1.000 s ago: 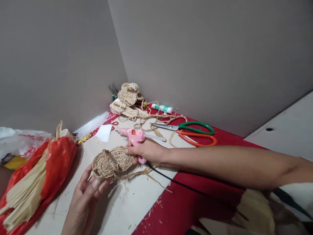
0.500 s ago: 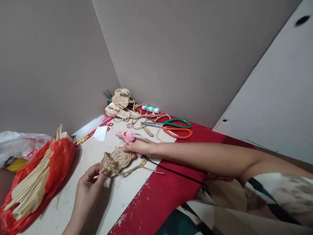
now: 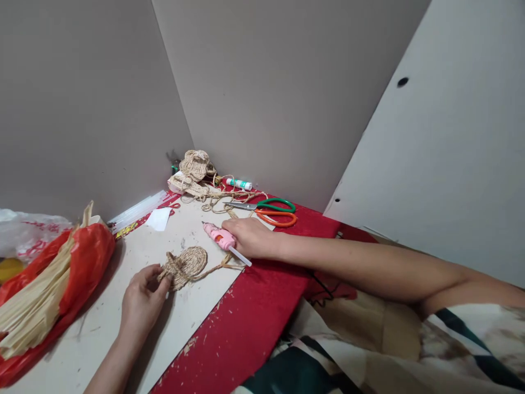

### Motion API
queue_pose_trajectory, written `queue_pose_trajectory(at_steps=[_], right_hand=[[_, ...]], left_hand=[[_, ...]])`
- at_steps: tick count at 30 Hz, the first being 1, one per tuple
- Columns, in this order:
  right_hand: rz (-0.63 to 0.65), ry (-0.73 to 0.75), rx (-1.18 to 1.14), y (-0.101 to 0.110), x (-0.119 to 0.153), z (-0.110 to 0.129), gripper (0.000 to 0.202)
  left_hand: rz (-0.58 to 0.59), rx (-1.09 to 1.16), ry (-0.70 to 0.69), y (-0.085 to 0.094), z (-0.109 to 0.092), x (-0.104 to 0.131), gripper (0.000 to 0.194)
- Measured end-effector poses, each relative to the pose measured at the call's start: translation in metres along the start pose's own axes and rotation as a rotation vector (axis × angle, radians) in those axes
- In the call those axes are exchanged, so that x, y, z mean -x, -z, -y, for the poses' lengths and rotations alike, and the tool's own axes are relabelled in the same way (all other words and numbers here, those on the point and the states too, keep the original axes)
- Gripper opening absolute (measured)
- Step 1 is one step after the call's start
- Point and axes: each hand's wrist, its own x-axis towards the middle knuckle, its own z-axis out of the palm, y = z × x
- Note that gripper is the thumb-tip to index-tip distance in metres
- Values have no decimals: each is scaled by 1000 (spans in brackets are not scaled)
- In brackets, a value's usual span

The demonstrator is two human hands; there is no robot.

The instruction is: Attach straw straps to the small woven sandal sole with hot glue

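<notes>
A coiled piece of braided straw (image 3: 192, 262) rests over the white board, with a raised loop on its left part and a loose cord trailing right. My left hand (image 3: 143, 295) pinches its left edge between thumb and fingers. Just right of the coil, my right hand (image 3: 252, 238) is closed around a pink glue gun (image 3: 220, 236). The gun's nozzle points up and left, and a clear glue stick sticks out of its back end. Some of my right fingers are hidden behind the gun.
Scissors with green and orange handles (image 3: 276, 212) lie beyond my right hand. Coiled braids (image 3: 195, 166) and a glue tube (image 3: 239, 184) are by the wall corner. A red bag (image 3: 88, 268) of straw husks lies left, near clear sticks (image 3: 139, 210) and white paper (image 3: 159, 219).
My right hand has come away from the braided coil, and the glue gun has turned, its rear now pointing down and right. The view has shifted slightly. My left hand still holds the coil.
</notes>
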Motion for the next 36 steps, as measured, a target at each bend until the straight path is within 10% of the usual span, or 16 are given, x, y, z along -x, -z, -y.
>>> queue_pose_trajectory(at_steps=[13, 18, 25, 36], right_hand=[[151, -59, 211, 19, -16, -31, 32], [84, 80, 206, 49, 0, 4, 27], [177, 225, -59, -10, -12, 88, 21], [118, 60, -347, -40, -37, 71, 10]], left_hand=[[-57, -109, -327, 5, -17, 6, 15], [-51, -108, -354, 5, -16, 6, 13], [-28, -70, -292, -1, -17, 7, 15], [42, 189, -64, -3, -18, 4, 7]])
